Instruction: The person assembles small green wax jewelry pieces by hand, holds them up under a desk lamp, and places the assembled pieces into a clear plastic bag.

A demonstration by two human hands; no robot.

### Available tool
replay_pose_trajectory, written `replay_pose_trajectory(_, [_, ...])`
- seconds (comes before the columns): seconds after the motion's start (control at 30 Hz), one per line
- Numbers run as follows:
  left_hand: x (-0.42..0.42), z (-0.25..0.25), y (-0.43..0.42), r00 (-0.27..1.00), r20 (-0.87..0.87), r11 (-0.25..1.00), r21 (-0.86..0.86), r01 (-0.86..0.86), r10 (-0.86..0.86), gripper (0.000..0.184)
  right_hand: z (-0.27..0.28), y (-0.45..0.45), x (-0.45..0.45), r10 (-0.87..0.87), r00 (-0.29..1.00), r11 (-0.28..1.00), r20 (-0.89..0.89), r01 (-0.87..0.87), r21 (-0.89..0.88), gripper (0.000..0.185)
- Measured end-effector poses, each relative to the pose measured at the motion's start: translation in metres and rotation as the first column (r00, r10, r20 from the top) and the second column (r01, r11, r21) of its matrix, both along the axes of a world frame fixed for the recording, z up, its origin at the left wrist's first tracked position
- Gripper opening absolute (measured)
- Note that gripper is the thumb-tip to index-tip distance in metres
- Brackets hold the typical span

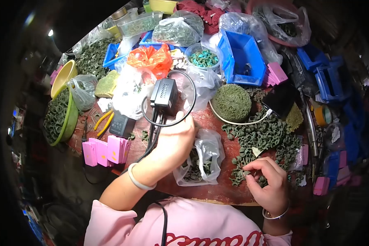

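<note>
My right hand (270,180) is at the front right, with thumb and index finger pinched on a small dark green curved piece (247,173). It is at the edge of a spread pile of similar green curved pieces (270,137). My left hand (177,133) is near the middle with its fingers curled; whatever is between the fingertips is hidden. Just beyond it is a black box with vent slots (165,93), and a looped black cable (195,96) passes by the fingers. Between my hands is a clear plastic bag (211,153) holding more green pieces.
Pink blocks (106,151), yellow-handled pliers (104,123) and a black adapter (122,124) lie to the left, near a green basin (71,117). A round green block (232,102), a blue bin (242,57) and an orange bag (151,60) stand farther back. Metal rods (310,127) lie at right.
</note>
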State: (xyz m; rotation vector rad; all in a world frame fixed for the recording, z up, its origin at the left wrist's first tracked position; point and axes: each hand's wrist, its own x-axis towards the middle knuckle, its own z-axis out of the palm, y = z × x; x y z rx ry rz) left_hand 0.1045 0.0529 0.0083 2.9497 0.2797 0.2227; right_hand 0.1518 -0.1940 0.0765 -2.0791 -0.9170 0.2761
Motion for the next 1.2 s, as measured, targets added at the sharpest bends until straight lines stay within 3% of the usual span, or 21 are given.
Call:
replay_pose_trajectory(0.2, [-0.001,0.009,-0.003,0.995,0.053,0.995,0.051,0.080,-0.083,0.017,-0.004,-0.011,0.002,-0.032,0.999,0.999,0.005,0.032,0.020,0.019])
replay_pose_trajectory(0.27, [-0.011,0.031,-0.014,1.000,-0.020,1.000,0.011,-0.017,0.017,0.016,-0.006,-0.012,0.002,-0.054,0.999,0.998,0.000,0.054,0.019,0.019])
replay_pose_trajectory(0.3, [-0.023,0.034,-0.019,0.990,0.142,0.998,0.062,-0.015,0.006,0.019,-0.008,-0.013,0.002,-0.068,0.998,0.997,-0.004,0.068,0.026,0.019])
replay_pose_trajectory(0.4, [-0.046,0.068,-0.032,0.876,0.481,0.993,-0.092,0.079,-0.025,0.028,-0.007,-0.014,0.003,-0.096,0.995,0.995,-0.012,0.097,0.014,0.019])
replay_pose_trajectory(0.5, [-0.059,0.078,-0.036,0.927,0.286,0.937,-0.181,0.300,-0.242,0.026,-0.001,-0.006,0.008,-0.092,0.996,0.995,0.008,0.092,0.023,0.018])
replay_pose_trajectory(0.53, [-0.057,0.075,-0.036,0.951,0.172,0.937,-0.196,0.290,-0.259,0.025,0.002,-0.002,0.010,-0.077,0.996,0.996,0.035,0.075,0.055,0.018])
replay_pose_trajectory(0.6, [-0.052,0.076,-0.030,0.938,0.279,0.919,-0.276,0.281,-0.204,0.021,0.011,0.008,0.013,-0.067,0.996,0.996,0.063,0.064,0.063,0.020])
replay_pose_trajectory(0.63, [-0.052,0.083,-0.030,0.932,0.359,0.871,-0.440,0.217,-0.051,0.017,0.016,0.013,0.014,-0.057,0.986,0.996,0.156,0.047,0.069,0.021])
replay_pose_trajectory(0.73, [-0.041,0.105,-0.034,0.877,0.473,0.701,-0.653,0.288,0.081,0.018,0.036,0.034,0.012,-0.009,0.897,0.993,0.442,-0.043,0.106,0.026])
replay_pose_trajectory(0.8, [-0.030,0.119,-0.036,0.883,0.460,0.649,-0.644,0.405,-0.094,0.019,0.047,0.047,0.014,0.038,0.816,0.985,0.577,-0.127,0.115,0.027])
replay_pose_trajectory(0.93, [-0.025,0.114,-0.034,0.869,0.484,0.686,-0.597,0.417,-0.107,0.016,0.061,0.063,0.009,0.042,0.722,0.981,0.690,-0.162,0.109,0.026])
replay_pose_trajectory(1.0, [-0.024,0.111,-0.032,0.853,0.519,0.527,-0.738,0.422,0.044,0.016,0.063,0.067,0.009,0.062,0.715,0.971,0.696,-0.203,0.123,0.033])
replay_pose_trajectory(1.03, [-0.024,0.108,-0.027,0.848,0.514,0.407,-0.807,0.428,0.127,0.018,0.067,0.068,0.005,0.012,0.774,0.975,0.633,-0.151,0.166,0.034])
replay_pose_trajectory(1.1, [-0.026,0.116,-0.020,0.767,0.529,0.156,-0.846,0.510,0.363,0.022,0.071,0.060,0.006,-0.004,0.812,0.976,0.583,-0.123,0.178,0.046])
replay_pose_trajectory(1.13, [-0.029,0.121,-0.013,0.727,0.516,0.064,-0.832,0.551,0.454,0.025,0.071,0.057,0.001,-0.072,0.852,0.970,0.519,-0.061,0.234,0.043])
replay_pose_trajectory(1.17, [-0.030,0.122,-0.006,0.681,0.539,0.053,-0.801,0.596,0.497,0.024,0.071,0.051,-0.003,-0.141,0.859,0.979,0.492,0.047,0.198,0.043])
replay_pose_trajectory(1.2, [-0.030,0.122,-0.001,0.635,0.538,0.024,-0.773,0.635,0.555,0.024,0.063,0.045,0.000,-0.139,0.841,0.980,0.522,0.040,0.196,0.045])
